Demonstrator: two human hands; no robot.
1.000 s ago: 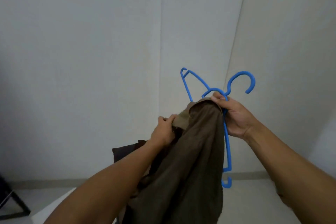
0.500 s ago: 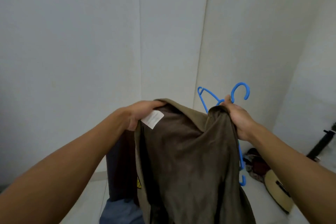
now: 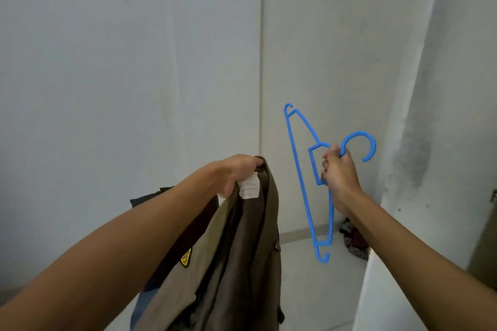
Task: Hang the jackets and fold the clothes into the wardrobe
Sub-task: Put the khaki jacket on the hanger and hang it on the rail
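Observation:
A brown-olive jacket [image 3: 242, 263] with a yellow patch and a white collar label hangs from my left hand [image 3: 236, 172], which grips it at the collar. My right hand [image 3: 337, 169] grips a blue plastic hanger [image 3: 304, 177] by its neck, just below the hook. The hanger stands almost upright, turned edge-on, and is apart from the jacket, a short way to its right. A darker garment shows behind my left forearm. No wardrobe is visible.
White wall panels [image 3: 134, 62] fill the view ahead, meeting at a corner. A small heap of dark patterned cloth [image 3: 353, 239] lies on the floor by the skirting. A white surface edge [image 3: 376, 290] rises at the lower right.
The jacket's shoulder has come off the hanger. My right hand now holds the hanger alone, and my left hand holds the jacket by the collar, gathered to the left.

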